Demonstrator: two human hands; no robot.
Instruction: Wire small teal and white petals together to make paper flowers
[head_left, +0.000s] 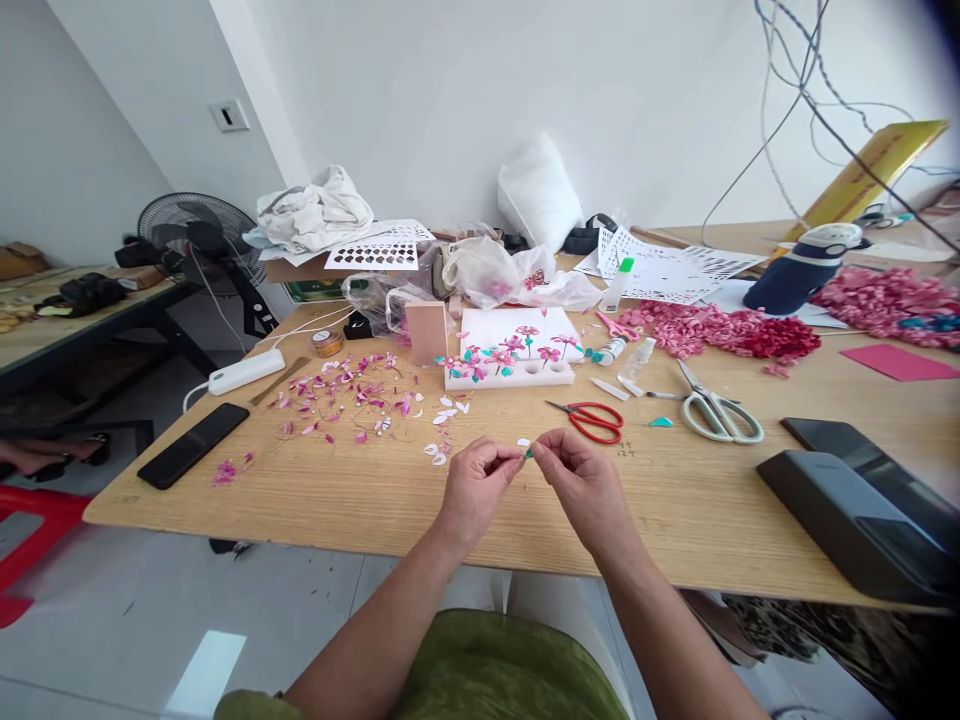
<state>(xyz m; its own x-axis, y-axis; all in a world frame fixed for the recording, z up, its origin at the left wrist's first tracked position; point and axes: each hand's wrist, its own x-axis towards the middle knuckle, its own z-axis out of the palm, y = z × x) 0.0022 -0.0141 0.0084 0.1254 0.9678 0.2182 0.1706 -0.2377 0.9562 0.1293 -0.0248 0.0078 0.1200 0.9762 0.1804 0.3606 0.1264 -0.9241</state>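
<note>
My left hand (480, 488) and my right hand (583, 488) meet above the table's front part, fingertips nearly touching. The right thumb and forefinger pinch a small teal leaf piece (529, 453). My left fingers are closed in a pinch; whatever they hold is too small to make out. Just beyond the fingertips shows a white petal (523, 442). Red-handled scissors (596, 420) lie beyond my right hand. White petals (436, 452) are scattered to the left. Behind, pink flowers with teal leaves (499, 357) stand in a white foam block (525, 378).
Loose pink petals (360, 390) cover the left side near a black phone (193, 445). White-handled scissors (720, 412), a teal scrap (661, 422) and a dark grey device (847, 520) lie right. Pink flower bunches (697, 330) and a blue bottle (799, 270) stand farther back.
</note>
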